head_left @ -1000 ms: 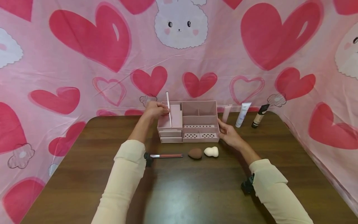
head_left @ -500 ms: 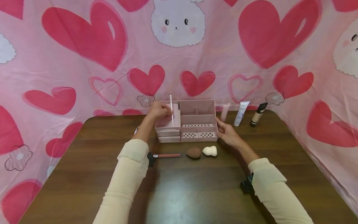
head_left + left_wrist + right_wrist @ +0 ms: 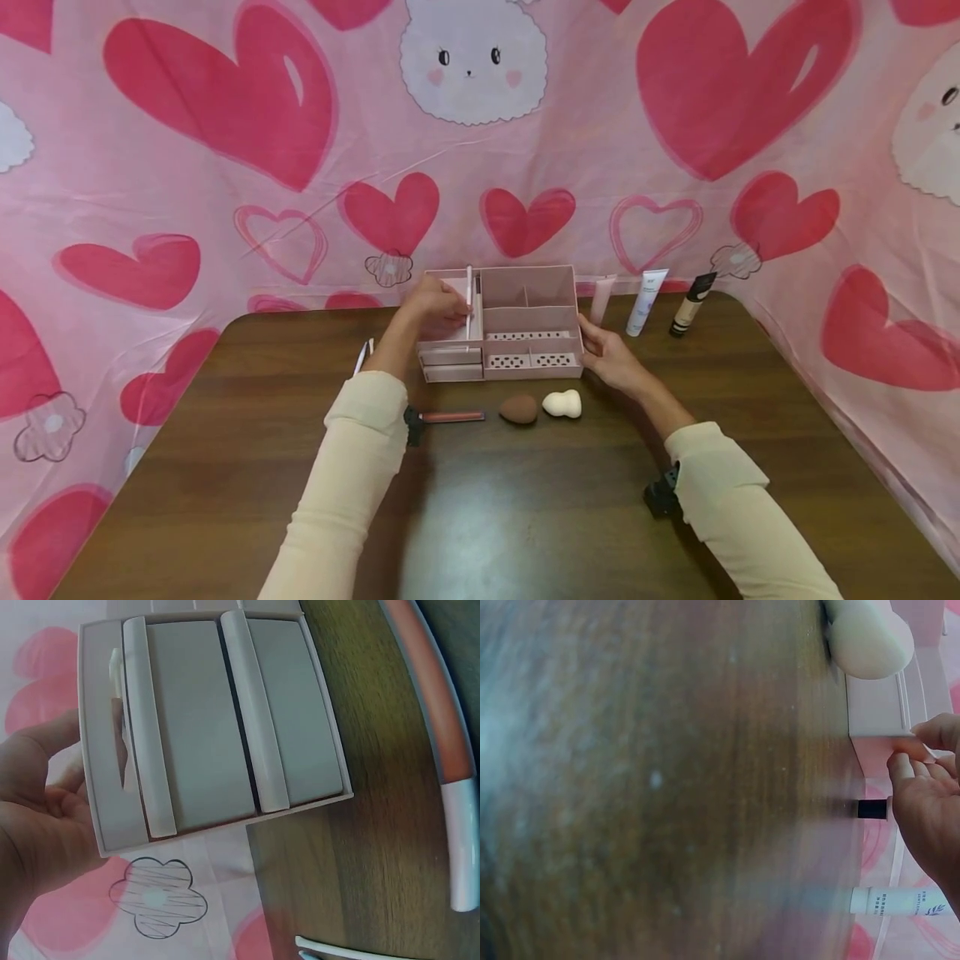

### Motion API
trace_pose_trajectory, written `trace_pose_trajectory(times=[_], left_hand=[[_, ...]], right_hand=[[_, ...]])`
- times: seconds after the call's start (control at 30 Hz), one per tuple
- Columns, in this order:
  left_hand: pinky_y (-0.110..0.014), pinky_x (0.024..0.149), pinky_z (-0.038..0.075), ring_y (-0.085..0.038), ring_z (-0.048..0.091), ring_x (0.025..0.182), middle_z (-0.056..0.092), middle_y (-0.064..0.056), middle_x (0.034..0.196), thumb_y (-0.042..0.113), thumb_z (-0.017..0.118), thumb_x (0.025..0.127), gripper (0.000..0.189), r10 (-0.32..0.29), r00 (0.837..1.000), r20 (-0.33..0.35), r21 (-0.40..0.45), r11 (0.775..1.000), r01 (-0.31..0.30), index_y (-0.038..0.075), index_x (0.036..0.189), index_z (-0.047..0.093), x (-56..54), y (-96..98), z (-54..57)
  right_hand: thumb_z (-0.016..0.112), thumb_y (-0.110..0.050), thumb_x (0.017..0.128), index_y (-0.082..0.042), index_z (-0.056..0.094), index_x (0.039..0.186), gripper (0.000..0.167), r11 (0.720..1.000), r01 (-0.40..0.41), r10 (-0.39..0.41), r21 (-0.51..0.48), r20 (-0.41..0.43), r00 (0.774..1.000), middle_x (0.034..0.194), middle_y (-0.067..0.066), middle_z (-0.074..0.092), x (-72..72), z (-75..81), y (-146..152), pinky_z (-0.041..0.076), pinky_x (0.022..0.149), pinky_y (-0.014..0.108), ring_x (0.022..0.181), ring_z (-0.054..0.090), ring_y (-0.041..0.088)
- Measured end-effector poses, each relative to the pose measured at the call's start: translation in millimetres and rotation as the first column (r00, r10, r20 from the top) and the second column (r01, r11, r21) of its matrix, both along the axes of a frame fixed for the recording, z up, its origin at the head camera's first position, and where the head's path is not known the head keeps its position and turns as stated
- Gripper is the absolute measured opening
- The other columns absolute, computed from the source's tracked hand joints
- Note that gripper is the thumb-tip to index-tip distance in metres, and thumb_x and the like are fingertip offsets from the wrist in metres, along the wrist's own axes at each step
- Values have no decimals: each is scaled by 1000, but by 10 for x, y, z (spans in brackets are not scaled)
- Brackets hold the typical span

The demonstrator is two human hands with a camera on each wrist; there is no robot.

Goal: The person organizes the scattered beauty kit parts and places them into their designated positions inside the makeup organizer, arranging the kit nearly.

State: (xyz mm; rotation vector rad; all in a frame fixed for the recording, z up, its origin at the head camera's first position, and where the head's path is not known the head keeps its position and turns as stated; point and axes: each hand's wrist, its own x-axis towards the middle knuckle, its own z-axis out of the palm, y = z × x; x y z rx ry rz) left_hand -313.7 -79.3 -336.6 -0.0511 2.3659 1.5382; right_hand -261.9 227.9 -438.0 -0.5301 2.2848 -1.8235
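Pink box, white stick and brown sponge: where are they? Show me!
Pink box [image 3: 528, 320], head view: on an inner wall.
White stick [image 3: 469, 289], head view: on its upper part.
Brown sponge [image 3: 518, 409], head view: on its middle.

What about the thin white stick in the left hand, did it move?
Yes: in the head view, against the pink organizer, the thin white stick has moved right and also lower.

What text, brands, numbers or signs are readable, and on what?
No words or numbers legible.
White tube: print too small and blurred to read; blue leaf-like sign visible.
Black-capped bottle: markings too small to read.
Pink organizer, pale slim stick: no lettering visible.
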Motion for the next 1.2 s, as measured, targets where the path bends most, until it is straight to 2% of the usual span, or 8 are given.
trace_pose_trajectory(times=[0.2, 0.5, 0.8, 1.03, 1.2], left_hand=[[-15, 49, 49, -2, 56, 46, 59, 7, 47, 0, 68, 88, 24, 8, 1000, 9, -64, 998, -8, -16, 105, 71, 14, 41, 12], [-15, 49, 48, -3, 56, 44, 58, 6, 46, -3, 70, 84, 21, 23, 999, -27, -69, 997, -25, -16, 100, 73, 29, 40, 11], [-14, 47, 45, -2, 53, 41, 55, 8, 42, 2, 75, 81, 18, 53, 996, -68, -162, 985, -63, -12, 92, 76, 9, 62, -14], [-14, 46, 45, -3, 53, 41, 56, 7, 43, 0, 74, 82, 19, 69, 996, -49, -162, 984, -76, -14, 95, 75, 28, 69, 7], [-14, 48, 47, -3, 54, 43, 57, 5, 45, -3, 72, 83, 21, 75, 997, -22, -99, 992, -77, -16, 100, 73, 44, 64, 18]], right_hand=[[39, 22, 90, 14, 7, 156, 74, 1000, 2, -2, -6, 8, 1000, 164, 35, 8, -1, 1, -8, 44, 103, 14, 148, 20, 51], [40, 22, 90, 15, 8, 155, 73, 1000, 6, -6, 4, -7, 1000, 163, 35, 9, -11, -20, -2, 44, 102, 14, 148, 21, 51], [39, 22, 90, 15, 8, 155, 73, 1000, 5, -5, -11, -12, 1000, 164, 35, 8, -13, -24, -2, 43, 104, 16, 148, 20, 51], [40, 22, 91, 15, 7, 155, 73, 1000, 1, -1, -5, -7, 1000, 164, 34, 8, -11, -15, -5, 43, 106, 19, 148, 20, 51], [40, 22, 91, 14, 8, 155, 73, 1000, 4, -4, 1, -8, 1000, 164, 35, 8, -13, -19, -3, 42, 106, 19, 148, 20, 51]])
